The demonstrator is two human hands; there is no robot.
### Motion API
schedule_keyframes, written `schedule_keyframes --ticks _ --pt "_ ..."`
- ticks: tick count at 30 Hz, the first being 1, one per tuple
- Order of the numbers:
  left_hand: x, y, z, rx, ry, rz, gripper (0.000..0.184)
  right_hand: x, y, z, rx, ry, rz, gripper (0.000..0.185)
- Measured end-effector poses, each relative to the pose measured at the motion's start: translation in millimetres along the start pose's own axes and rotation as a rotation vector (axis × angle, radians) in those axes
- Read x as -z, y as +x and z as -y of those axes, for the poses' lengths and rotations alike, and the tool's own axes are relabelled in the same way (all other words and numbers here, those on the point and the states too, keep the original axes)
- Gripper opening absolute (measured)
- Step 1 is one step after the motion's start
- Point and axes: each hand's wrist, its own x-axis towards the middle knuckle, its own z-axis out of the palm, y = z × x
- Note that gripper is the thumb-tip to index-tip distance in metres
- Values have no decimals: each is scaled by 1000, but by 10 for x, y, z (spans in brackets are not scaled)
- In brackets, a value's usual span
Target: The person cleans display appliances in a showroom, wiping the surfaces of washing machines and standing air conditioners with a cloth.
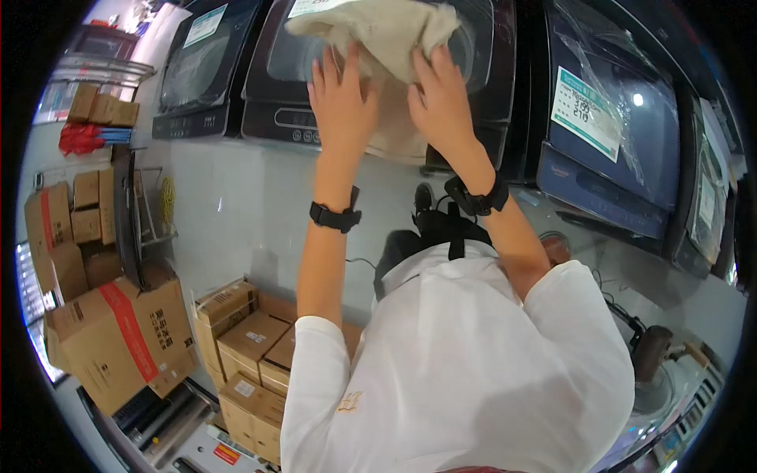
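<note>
A beige cloth [386, 31] lies in loose folds on top of a dark appliance [276, 94], and part of it hangs over the front edge. On the cloth's left side rests my left hand [341, 96], its fingers spread and the tips at the folds. My right hand [441, 98] touches the right part of the cloth, fingers extended and slightly apart. Each wrist wears a black band. A label on the appliance is partly covered by the cloth.
Other dark appliances with labels stand at left [193, 71] and at right [611, 118], the right one in plastic film. Cardboard boxes [256, 343] are stacked at lower left, beside a large carton [126, 339]. Cables lie on the floor at right.
</note>
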Motion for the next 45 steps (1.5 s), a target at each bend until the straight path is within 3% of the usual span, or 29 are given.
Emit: schedule_keyframes --ticks 2,3,8,13,17,20,23,26,29,31,33,36,39,42,45 --pt "-264 -531 5 108 27 142 69 40 -358 -144 -111 -50 290 55" --pt "-378 66 580 96 130 193 69 -534 249 -263 -49 -93 279 55" --pt "-375 62 613 10 178 319 70 -639 305 -276 -69 -203 349 57" --pt "-343 342 957 -108 150 408 70 -908 740 -105 -87 -355 209 58" --pt "-211 699 1308 -261 107 477 51 -1189 926 175 -97 -523 219 55" --pt "-156 797 1671 -336 -137 475 41 -1416 945 384 -80 -562 277 53" --pt "73 733 1974 -418 -131 522 38 -1681 840 667 -89 -434 283 52" --pt "489 804 2325 -368 -218 564 34 -1877 876 1020 -68 -336 342 54" --pt "638 943 2860 -365 -199 521 32 -2115 931 1011 63 -189 394 55" --pt "623 1199 3209 -419 -99 460 35 -2178 1319 849 188 -308 538 58" --pt "670 1485 3408 -378 -53 358 43 -2458 1473 476 283 -328 575 59" --pt "614 1580 3556 -196 -37 277 52 -2623 1753 567 203 -305 348 60" --pt "604 1259 3536 -63 -128 301 60 -2712 1724 849 239 -212 364 60" --pt "801 822 3461 42 -191 328 65 -2511 1625 1097 292 -96 505 63" --pt "906 658 3541 10 -216 318 63 -2355 1475 1140 403 -195 670 67"
